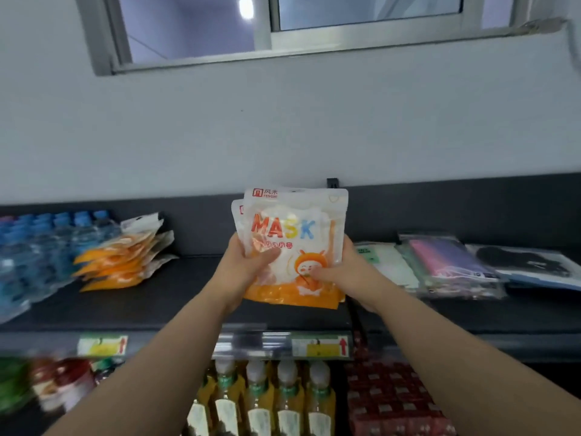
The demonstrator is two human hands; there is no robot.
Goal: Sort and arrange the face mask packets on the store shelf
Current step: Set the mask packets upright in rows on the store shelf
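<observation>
A small stack of white and orange MASK packets stands upright above the dark top shelf, held between both hands. My left hand grips its left edge with the thumb across the front. My right hand grips the right edge, thumb on the cartoon print. A loose pile of the same orange packets lies on the shelf to the left. To the right lie a white packet, a pink and purple packet and a black packet.
Shrink-wrapped water bottles with blue caps fill the shelf's left end. Below the shelf edge with price tags stand yellow drink bottles and red packs. A grey wall and a window rise behind.
</observation>
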